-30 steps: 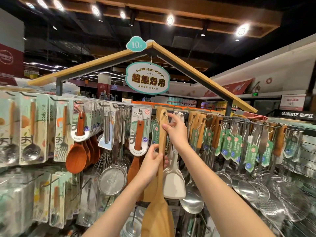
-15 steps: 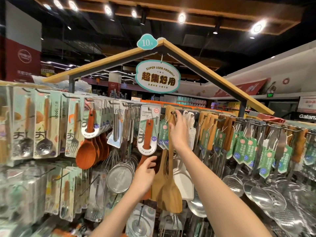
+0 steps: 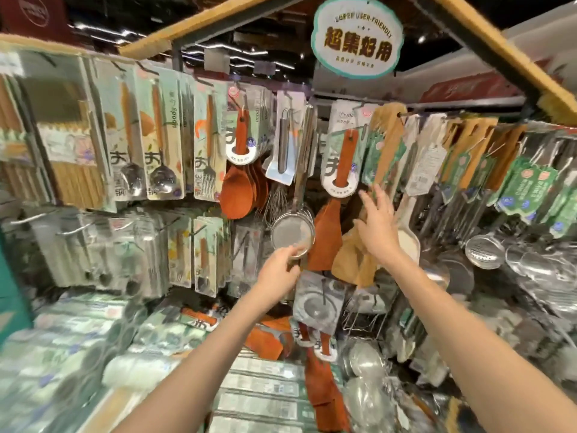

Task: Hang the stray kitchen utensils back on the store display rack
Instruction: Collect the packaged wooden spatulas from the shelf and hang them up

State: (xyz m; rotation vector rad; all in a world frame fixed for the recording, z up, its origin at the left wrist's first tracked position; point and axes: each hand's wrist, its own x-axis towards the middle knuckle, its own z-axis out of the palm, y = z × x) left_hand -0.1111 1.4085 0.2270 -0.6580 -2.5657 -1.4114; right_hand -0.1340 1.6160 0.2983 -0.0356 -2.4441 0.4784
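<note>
Hanging wooden spatula (image 3: 385,142) above open fingers (image 3: 371,203)

Hanging oval sign (image 3: 357,37) — "SUPER USER-FRIENDLY", "超集好用"; carded spoon pack (image 3: 170,145) — "Spoon".

A dark ceiling (image 3: 150,7) fills the top of the frame, streaked with white lights. Wooden roof beams (image 3: 505,57) slant across the upper right; an oval sign (image 3: 357,37) hangs between them.
</note>
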